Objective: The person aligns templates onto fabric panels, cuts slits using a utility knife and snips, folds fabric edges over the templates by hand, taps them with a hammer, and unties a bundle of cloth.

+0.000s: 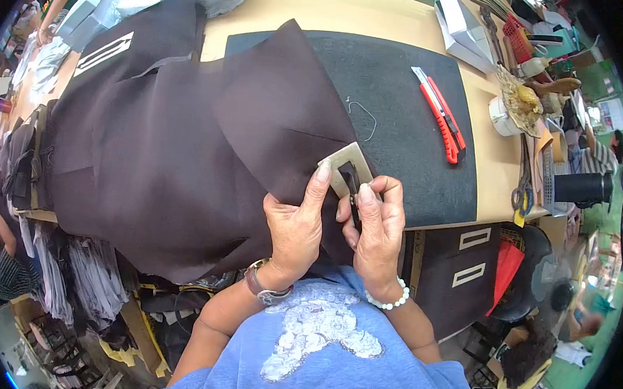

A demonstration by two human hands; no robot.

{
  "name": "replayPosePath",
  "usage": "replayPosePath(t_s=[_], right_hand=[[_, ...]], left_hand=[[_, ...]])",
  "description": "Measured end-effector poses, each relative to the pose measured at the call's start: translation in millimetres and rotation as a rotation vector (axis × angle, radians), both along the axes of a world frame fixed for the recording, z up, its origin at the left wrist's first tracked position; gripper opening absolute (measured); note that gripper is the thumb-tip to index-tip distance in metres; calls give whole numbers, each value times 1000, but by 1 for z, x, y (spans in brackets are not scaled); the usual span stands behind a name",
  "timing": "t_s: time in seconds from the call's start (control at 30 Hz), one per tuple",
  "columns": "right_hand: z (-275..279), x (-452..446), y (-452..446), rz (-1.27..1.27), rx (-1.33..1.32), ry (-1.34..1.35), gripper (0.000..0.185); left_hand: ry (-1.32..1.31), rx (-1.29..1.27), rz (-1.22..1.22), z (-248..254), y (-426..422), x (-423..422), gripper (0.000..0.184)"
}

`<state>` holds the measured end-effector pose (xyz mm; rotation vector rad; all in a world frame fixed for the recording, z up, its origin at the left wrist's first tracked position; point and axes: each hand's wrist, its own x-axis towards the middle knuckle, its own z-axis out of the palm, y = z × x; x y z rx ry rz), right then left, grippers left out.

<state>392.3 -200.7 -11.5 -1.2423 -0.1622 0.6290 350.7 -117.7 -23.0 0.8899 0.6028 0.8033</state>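
Dark brown fabric (164,126) spreads over the table's left and middle, one corner lying over a black mat (406,78). At its right edge sits a pale rectangular frame piece (346,156) with an opening. My left hand (296,226) pinches the fabric and the frame's lower left corner between thumb and fingers. A small dark tool (354,197) is gripped in my right hand (377,232), its tip at the frame's opening. A red box cutter (443,120) lies on the mat to the right, its blade showing.
A white cup (503,117) and blue-handled scissors (522,198) are at the table's right edge. A white box (464,32) stands behind. Dark panels with pale frames (469,275) hang below the table. Other people are at both sides, one with an arm (53,14) at upper left.
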Motion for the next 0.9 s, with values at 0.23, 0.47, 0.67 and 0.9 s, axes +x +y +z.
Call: replayPosePath(t_s=[0.23,0.47,0.67,0.9], right_hand=[[-2,3,-1,-1,84,28,19],[-6,5,-1,-6,99,23,18],[0,14,-18,-4,15,-85,20],[-19,80,-28,-119,-903,-1369,22]], left_hand=[[-9,33,1,4,-1,0,11],[-47,-96,-68,4,3,2,13],[-19,-135,-97,-3,12,6,16],[-39,-182,-155,-9,19,4,19]])
